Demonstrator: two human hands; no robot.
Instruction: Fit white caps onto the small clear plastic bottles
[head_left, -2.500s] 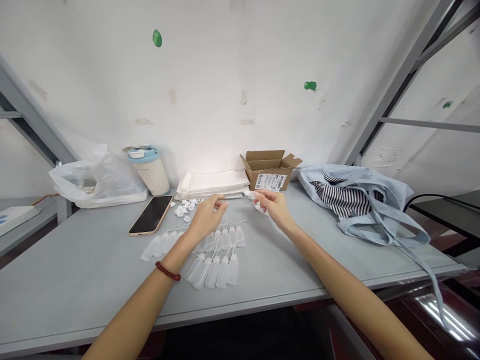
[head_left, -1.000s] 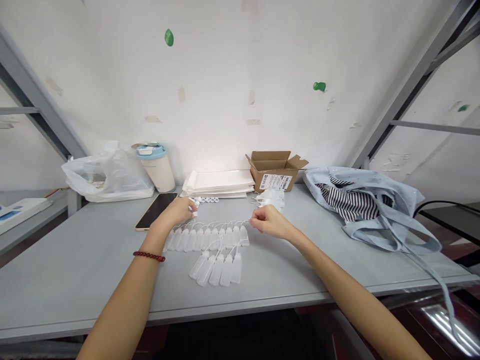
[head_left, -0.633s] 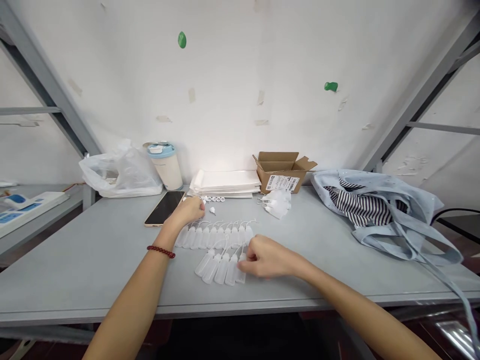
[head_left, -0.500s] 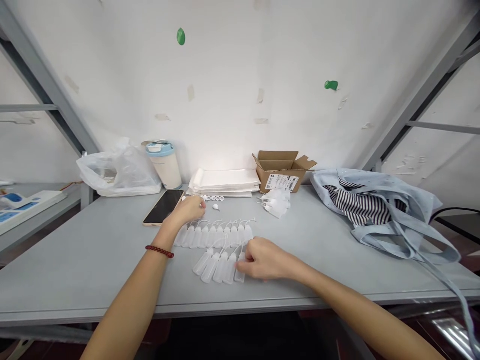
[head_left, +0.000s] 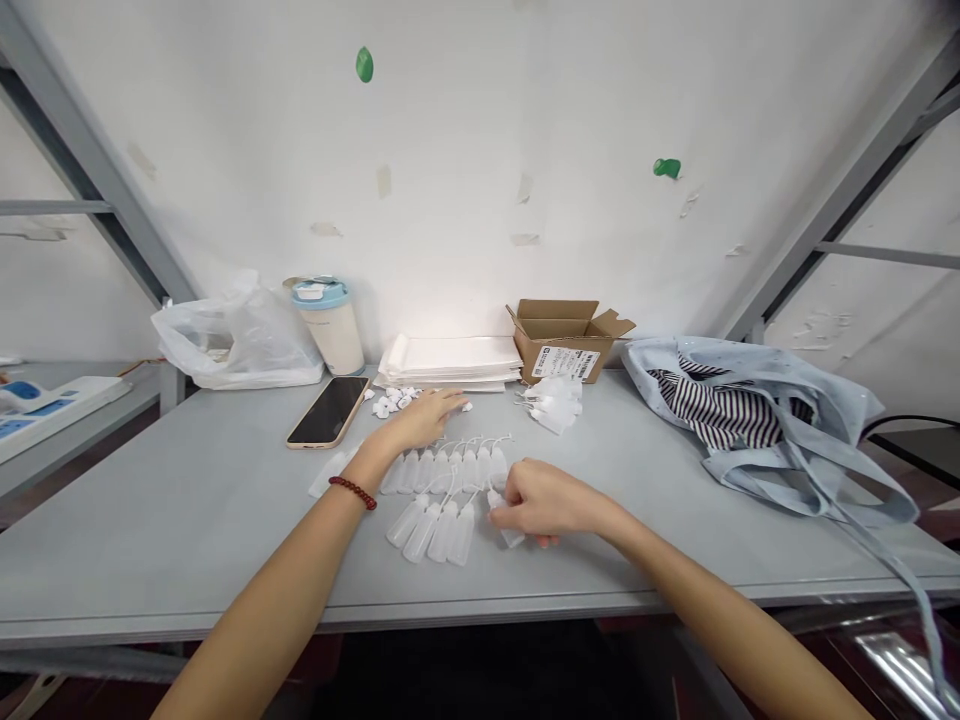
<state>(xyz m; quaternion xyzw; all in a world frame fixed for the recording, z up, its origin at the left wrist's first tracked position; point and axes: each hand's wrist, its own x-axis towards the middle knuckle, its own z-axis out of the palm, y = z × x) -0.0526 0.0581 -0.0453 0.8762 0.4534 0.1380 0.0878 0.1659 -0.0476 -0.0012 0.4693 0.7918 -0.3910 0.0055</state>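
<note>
My right hand [head_left: 544, 500] is closed round a small translucent squeeze bottle [head_left: 513, 538] at the right end of the front row. Beyond it, my left hand [head_left: 427, 418] reaches over the table, fingers stretched towards a small white cap [head_left: 466, 407]; whether they touch it I cannot tell. More small bottles [head_left: 442, 530] lie fanned out in front, each with a thin tether at its neck. A second row of bottles [head_left: 439, 470] lies behind them, partly covered by my left forearm. Several loose white caps [head_left: 390, 402] sit in a pile behind my left wrist.
A phone [head_left: 328, 412] lies at the left, before a lidded cup [head_left: 331, 330] and a plastic bag [head_left: 236, 335]. White envelopes [head_left: 450, 360] are stacked by the wall, next to an open carton [head_left: 562, 345] and more bottles [head_left: 553, 403]. A cloth bag [head_left: 750, 400] covers the right side.
My left hand has moved right from the pile of caps to the single cap. My right hand has shifted slightly right with the bottle, away from the front row.
</note>
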